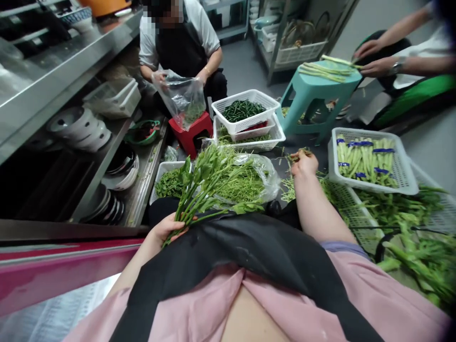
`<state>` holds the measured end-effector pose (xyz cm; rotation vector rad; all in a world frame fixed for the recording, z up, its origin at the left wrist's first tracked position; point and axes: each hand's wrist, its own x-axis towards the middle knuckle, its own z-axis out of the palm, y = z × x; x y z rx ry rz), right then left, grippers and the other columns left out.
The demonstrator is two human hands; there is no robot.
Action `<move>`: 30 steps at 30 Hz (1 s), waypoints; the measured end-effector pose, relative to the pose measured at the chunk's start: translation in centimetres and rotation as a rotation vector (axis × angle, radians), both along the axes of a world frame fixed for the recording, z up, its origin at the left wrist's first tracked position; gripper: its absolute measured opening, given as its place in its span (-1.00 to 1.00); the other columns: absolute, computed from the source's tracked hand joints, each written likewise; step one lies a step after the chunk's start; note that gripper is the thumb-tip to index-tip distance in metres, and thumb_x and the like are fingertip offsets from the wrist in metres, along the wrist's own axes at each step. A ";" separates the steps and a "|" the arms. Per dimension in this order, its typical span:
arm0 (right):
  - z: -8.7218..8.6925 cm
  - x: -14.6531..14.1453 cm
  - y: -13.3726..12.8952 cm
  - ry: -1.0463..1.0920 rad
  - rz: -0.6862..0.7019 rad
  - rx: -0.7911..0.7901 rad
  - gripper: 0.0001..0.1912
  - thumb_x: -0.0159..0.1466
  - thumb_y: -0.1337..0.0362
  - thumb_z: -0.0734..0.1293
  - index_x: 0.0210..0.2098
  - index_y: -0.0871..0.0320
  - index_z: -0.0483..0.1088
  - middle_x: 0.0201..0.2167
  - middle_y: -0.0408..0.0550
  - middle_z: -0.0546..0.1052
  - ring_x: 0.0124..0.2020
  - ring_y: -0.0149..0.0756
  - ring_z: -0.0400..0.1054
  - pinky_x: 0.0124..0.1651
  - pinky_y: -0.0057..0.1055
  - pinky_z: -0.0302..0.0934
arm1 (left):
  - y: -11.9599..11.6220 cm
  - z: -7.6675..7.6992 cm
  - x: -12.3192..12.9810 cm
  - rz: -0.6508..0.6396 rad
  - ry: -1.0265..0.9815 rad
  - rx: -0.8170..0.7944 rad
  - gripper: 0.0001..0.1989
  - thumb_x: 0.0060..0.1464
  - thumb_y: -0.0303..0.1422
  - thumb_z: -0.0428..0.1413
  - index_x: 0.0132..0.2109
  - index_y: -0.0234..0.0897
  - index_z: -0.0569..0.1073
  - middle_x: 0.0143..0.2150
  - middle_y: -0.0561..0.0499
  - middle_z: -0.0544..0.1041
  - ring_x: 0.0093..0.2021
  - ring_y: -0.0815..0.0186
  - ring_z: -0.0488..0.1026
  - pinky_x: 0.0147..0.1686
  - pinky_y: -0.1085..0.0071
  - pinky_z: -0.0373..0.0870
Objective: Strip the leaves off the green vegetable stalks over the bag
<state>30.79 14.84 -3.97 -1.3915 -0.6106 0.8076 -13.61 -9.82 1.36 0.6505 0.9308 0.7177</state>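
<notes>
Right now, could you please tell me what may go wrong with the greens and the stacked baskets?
1. The long leafy greens in the left hand extend towards the open plastic bag, so loose leaves might drop into it.
2. The right hand is near that bag, with scraps lying beside it; bits could get mixed in.
3. The white basket of green peppers is stacked on other baskets, so a knock might topple it.

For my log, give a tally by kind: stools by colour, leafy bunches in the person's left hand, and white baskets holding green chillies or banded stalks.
Red stool: 1
Teal stool: 1
Leafy bunch in the left hand: 1
Basket of green chillies: 1
Basket of banded stalks: 1
Total: 5
</notes>
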 end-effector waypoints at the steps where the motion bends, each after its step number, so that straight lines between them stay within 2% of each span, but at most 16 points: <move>1: -0.1 -0.6 -0.4 -0.110 0.037 -0.054 -0.91 0.28 0.33 0.18 -0.25 0.16 0.29 -0.62 -0.29 0.28 -0.59 -0.45 0.28 -0.37 -0.45 0.30 | 0.1 0.1 0.1 -0.018 0.004 0.013 -0.55 -0.15 -0.31 0.35 -0.08 -0.45 0.58 -0.63 0.00 0.45 -0.72 0.49 0.25 -0.68 0.56 0.14; 2: -0.3 -1.6 -1.1 -0.259 0.122 -0.134 -0.85 0.27 0.35 0.17 -0.20 0.19 0.33 -0.58 -0.22 0.36 -0.53 -0.41 0.34 -0.30 -0.41 0.32 | 0.2 0.3 0.2 -0.038 0.010 0.026 -0.53 -0.11 -0.28 0.33 -0.05 -0.45 0.56 -0.63 0.01 0.44 -0.75 0.51 0.21 -0.72 0.58 0.06; 3: -0.6 -3.0 -2.1 -0.446 0.267 -0.225 -0.79 0.27 0.38 0.15 -0.17 0.23 0.37 -0.52 -0.13 0.44 -0.45 -0.35 0.40 -0.23 -0.38 0.32 | 0.4 0.5 0.3 -0.060 0.021 0.036 -0.52 -0.08 -0.25 0.31 -0.02 -0.44 0.55 -0.64 0.01 0.43 -0.76 0.52 0.18 -0.74 0.58 0.00; 6: -1.7 -7.7 -5.5 -1.014 0.849 -0.436 -0.64 0.23 0.48 0.14 -0.05 0.28 0.43 -0.18 0.15 0.54 -0.12 -0.20 0.43 -0.01 -0.37 0.24 | 0.9 1.2 0.8 -0.097 0.066 0.061 -0.48 -0.02 -0.21 0.27 0.04 -0.45 0.50 -0.62 0.02 0.42 -0.78 0.52 0.15 -0.76 0.58 -0.08; 8: -1.8 -9.5 -7.1 -1.140 1.007 -0.487 -0.51 0.19 0.53 0.18 0.10 0.30 0.36 0.02 0.26 0.46 -0.02 -0.15 0.40 0.02 -0.36 0.21 | 1.1 1.4 1.0 -0.109 0.086 0.074 -0.46 -0.02 -0.20 0.26 0.05 -0.46 0.49 -0.61 0.02 0.42 -0.77 0.52 0.16 -0.75 0.58 -0.07; 10: -0.4 -9.7 -7.6 -1.209 1.008 -0.488 -0.50 0.20 0.52 0.19 0.14 0.30 0.34 0.06 0.30 0.42 -0.01 -0.11 0.38 0.02 -0.30 0.21 | 1.2 1.5 1.2 -0.127 0.091 0.090 -0.45 0.00 -0.18 0.26 0.07 -0.46 0.47 -0.60 0.01 0.42 -0.76 0.52 0.16 -0.75 0.58 -0.07; 12: 2.4 -8.9 -7.5 -1.288 0.861 -0.381 -0.61 0.28 0.43 0.16 0.05 0.26 0.41 -0.01 0.25 0.45 -0.04 -0.08 0.37 0.02 -0.23 0.20 | 1.4 1.5 1.3 -0.144 0.090 0.105 -0.47 0.03 -0.18 0.24 0.08 -0.45 0.47 -0.61 0.02 0.41 -0.76 0.53 0.15 -0.73 0.57 -0.08; 13: 4.1 -8.5 -7.5 -1.304 0.734 -0.264 -0.65 0.31 0.38 0.14 0.00 0.23 0.44 -0.05 0.20 0.47 -0.05 -0.08 0.35 0.02 -0.21 0.19 | 1.5 1.5 1.5 -0.150 0.089 0.110 -0.48 0.05 -0.19 0.23 0.08 -0.45 0.47 -0.61 0.03 0.40 -0.76 0.53 0.14 -0.73 0.57 -0.08; 15: 7.6 -8.4 -7.6 -1.308 0.531 0.082 -0.65 0.35 0.34 0.11 -0.01 0.20 0.44 -0.06 0.15 0.47 -0.03 -0.09 0.31 0.03 -0.20 0.16 | 1.9 1.6 1.9 -0.162 0.090 0.118 -0.52 0.08 -0.22 0.21 0.07 -0.45 0.48 -0.64 0.06 0.37 -0.76 0.53 0.13 -0.72 0.57 -0.08; 16: 9.0 -8.8 -7.9 -1.318 0.522 0.257 -0.66 0.35 0.34 0.12 -0.01 0.18 0.45 -0.07 0.12 0.47 -0.02 -0.11 0.29 0.03 -0.21 0.15 | 2.0 1.7 2.1 -0.168 0.093 0.122 -0.54 0.09 -0.23 0.20 0.06 -0.46 0.48 -0.64 0.06 0.37 -0.76 0.54 0.13 -0.72 0.57 -0.07; 18: 10.8 -10.4 -8.5 -1.393 0.670 0.543 -0.69 0.36 0.34 0.14 -0.06 0.14 0.48 -0.10 0.07 0.49 -0.06 -0.16 0.28 0.00 -0.24 0.13 | 2.4 2.0 2.6 -0.182 0.109 0.126 -0.57 0.08 -0.24 0.21 0.02 -0.47 0.50 -0.63 0.06 0.38 -0.75 0.54 0.13 -0.72 0.56 -0.08; 20: 11.3 -12.6 -8.9 -1.515 0.864 0.691 -0.72 0.36 0.36 0.17 -0.14 0.14 0.51 -0.15 0.04 0.51 -0.12 -0.18 0.28 -0.06 -0.26 0.10 | 2.7 2.3 3.1 -0.195 0.130 0.124 -0.58 0.07 -0.23 0.22 -0.01 -0.47 0.50 -0.61 0.05 0.40 -0.75 0.54 0.14 -0.72 0.56 -0.08; 23: 10.8 -14.8 -8.8 -1.648 0.969 0.688 -0.75 0.35 0.34 0.19 -0.21 0.18 0.52 -0.25 0.07 0.51 -0.17 -0.17 0.25 -0.14 -0.26 0.04 | 2.7 2.7 3.4 -0.207 0.152 0.107 -0.60 0.03 -0.22 0.25 -0.09 -0.46 0.51 -0.60 0.03 0.42 -0.76 0.53 0.15 -0.72 0.54 -0.08; 26: 10.4 -15.0 -8.0 -1.650 1.007 0.641 -0.80 0.33 0.29 0.24 -0.26 0.20 0.50 -0.27 0.08 0.49 -0.18 -0.16 0.23 -0.17 -0.28 0.01 | 2.7 2.9 3.5 -0.199 0.175 0.102 -0.64 0.00 -0.21 0.27 -0.17 -0.45 0.51 -0.61 0.03 0.42 -0.76 0.52 0.15 -0.72 0.53 -0.09; 30: 10.2 -13.9 -7.5 -1.587 1.138 0.679 -0.84 0.31 0.30 0.25 -0.23 0.22 0.45 -0.27 0.04 0.50 -0.22 -0.22 0.26 -0.18 -0.32 0.03 | 2.7 2.8 3.7 -0.182 0.186 0.111 -0.70 0.03 -0.21 0.25 -0.35 -0.42 0.48 -0.61 0.01 0.42 -0.75 0.52 0.16 -0.72 0.52 -0.07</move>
